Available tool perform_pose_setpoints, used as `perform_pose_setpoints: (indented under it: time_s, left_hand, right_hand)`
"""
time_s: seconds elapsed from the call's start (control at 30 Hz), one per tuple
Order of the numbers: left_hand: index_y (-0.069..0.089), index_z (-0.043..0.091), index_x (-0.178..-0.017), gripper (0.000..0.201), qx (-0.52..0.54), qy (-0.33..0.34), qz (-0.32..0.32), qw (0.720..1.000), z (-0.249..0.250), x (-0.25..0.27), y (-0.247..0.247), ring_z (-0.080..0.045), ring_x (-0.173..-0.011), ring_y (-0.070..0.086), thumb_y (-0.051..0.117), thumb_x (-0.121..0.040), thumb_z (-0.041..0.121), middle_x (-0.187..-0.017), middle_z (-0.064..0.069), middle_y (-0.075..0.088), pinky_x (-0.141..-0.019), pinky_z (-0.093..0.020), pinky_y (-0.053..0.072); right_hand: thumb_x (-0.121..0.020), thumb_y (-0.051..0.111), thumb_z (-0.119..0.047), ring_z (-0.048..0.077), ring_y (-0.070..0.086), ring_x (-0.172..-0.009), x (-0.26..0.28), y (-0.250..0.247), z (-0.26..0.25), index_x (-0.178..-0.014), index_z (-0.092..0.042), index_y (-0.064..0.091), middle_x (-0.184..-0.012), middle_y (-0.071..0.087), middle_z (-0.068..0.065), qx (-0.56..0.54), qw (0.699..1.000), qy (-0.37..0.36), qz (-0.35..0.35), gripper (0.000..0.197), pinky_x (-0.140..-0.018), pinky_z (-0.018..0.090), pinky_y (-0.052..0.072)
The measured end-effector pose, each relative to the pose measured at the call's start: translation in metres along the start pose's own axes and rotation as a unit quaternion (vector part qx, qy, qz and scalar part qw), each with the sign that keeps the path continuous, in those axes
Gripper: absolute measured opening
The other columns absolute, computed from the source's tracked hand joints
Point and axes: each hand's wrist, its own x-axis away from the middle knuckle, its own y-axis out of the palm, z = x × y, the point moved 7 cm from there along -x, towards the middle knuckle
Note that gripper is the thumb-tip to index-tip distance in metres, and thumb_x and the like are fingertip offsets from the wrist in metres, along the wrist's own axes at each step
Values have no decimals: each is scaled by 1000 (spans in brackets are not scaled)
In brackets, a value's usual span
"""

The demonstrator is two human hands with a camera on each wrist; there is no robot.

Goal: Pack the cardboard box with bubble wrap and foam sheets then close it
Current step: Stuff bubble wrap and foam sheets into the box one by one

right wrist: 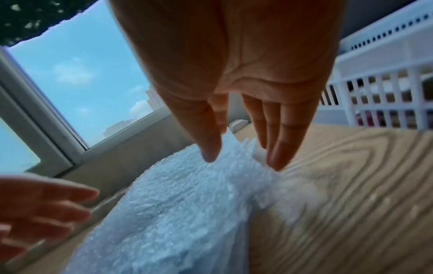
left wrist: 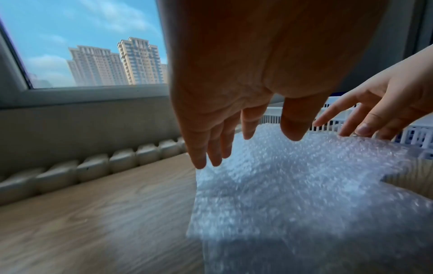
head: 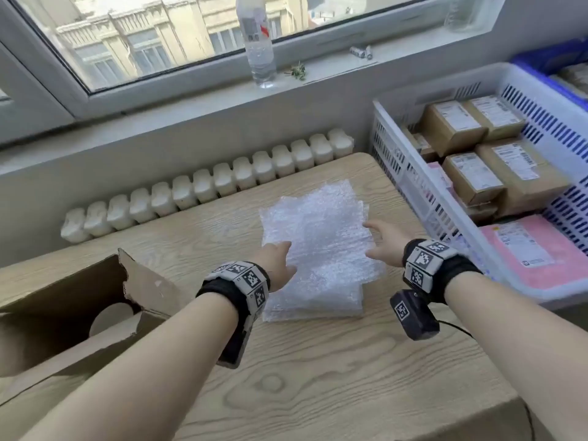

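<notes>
Now I have my left hand (head: 277,260) and right hand (head: 383,241), fingers spread wide (gripping nothing), over the clear bubble-wrap sheet stack (head: 318,237) at frame centre.

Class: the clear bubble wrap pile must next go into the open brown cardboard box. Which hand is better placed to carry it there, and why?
Left. The left hand is at the side of the clear bubble wrap pile that faces the open brown cardboard box. The right hand, open at the pile's far edge beside the white plastic crate, would probably have to cross over.
</notes>
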Motion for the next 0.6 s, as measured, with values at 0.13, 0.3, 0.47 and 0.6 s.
perform_pose_setpoints:
  time_s: [0.13, 0.3, 0.47, 0.6]
  left_hand:
    - [15, 14, -150, 63, 37, -34, -19, 999, -11, 0, 13, -29, -130, 45, 44, -97, 31, -149, -12, 37, -103, -40, 42]
    - [16, 14, -150, 61, 116, -65, -13, 991, -19, 3, 15, -27, -132, 43, 45, -98, 28, -151, -11, 34, -104, -38, 41]
    - [20, 14, -149, 59, 160, -62, -1, 985, -22, 5, 14, -27, -130, 46, 45, -97, 28, -148, -12, 41, -104, -37, 41]
    - [18, 14, -149, 60, 178, -41, 11, 983, -21, 12, 7, -26, -125, 50, 45, -97, 28, -146, -13, 42, -99, -35, 44]
  right_hand:
    - [-84, 61, -1, 22, 57, -108, -11, -2, 6, -132, -21, 51, -132, 54, 13, -97, 994, 11, 45, 53, -80, 28, 48]
    - [-86, 57, -2, 18, 58, -109, -15, -4, -3, -119, -15, 64, -124, 62, 8, -93, 993, -12, 71, 36, -86, 22, 44]
    - [-89, 60, -23, 22, 46, -131, -5, -6, -14, -137, -16, 47, -144, 48, 3, 69, 993, -9, 97, 50, -108, 34, 38]
    - [-94, 53, -18, 18, 22, -145, 5, 0, -28, -145, -11, 31, -157, 23, 2, 117, 989, -44, 83, 57, -117, 31, 19]
